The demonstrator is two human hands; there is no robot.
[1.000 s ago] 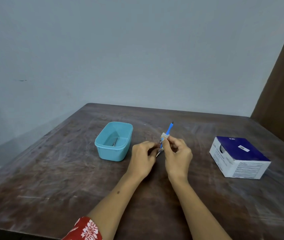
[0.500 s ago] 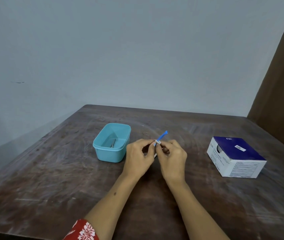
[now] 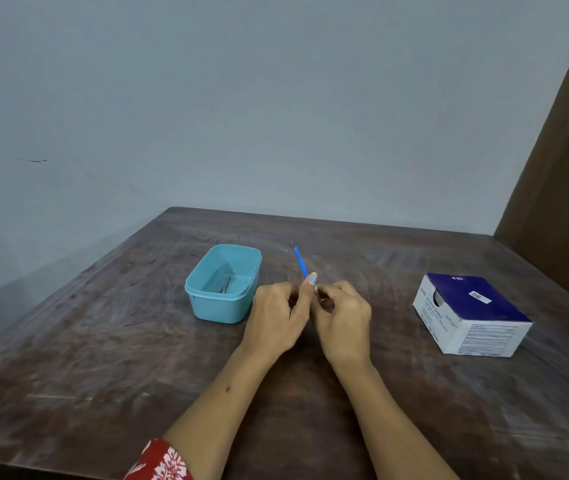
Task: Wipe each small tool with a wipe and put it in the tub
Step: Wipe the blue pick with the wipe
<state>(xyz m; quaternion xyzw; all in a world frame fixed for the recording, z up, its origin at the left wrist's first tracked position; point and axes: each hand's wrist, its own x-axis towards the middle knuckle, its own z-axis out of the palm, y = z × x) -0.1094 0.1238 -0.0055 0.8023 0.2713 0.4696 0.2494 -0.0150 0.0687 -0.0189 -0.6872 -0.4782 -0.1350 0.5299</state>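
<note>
My left hand (image 3: 276, 320) and my right hand (image 3: 343, 320) meet at the middle of the table, just right of the teal tub (image 3: 203, 299). A thin blue tool (image 3: 300, 261) sticks up and away from between their fingertips, leaning to the left. My left fingers pinch its lower end. A small bit of white wipe (image 3: 316, 284) shows at my right fingertips against the tool. Inside the tub lies one small metal tool (image 3: 225, 284).
A blue and white box of wipes (image 3: 473, 317) lies on the dark wooden table (image 3: 103, 358) at the right. A brown panel (image 3: 560, 168) rises at the far right, and a pale wall stands behind the table.
The blue tool has swung from leaning right to leaning left between my fingers. Less of the white wipe shows now. Both hands have stayed at the table's middle.
</note>
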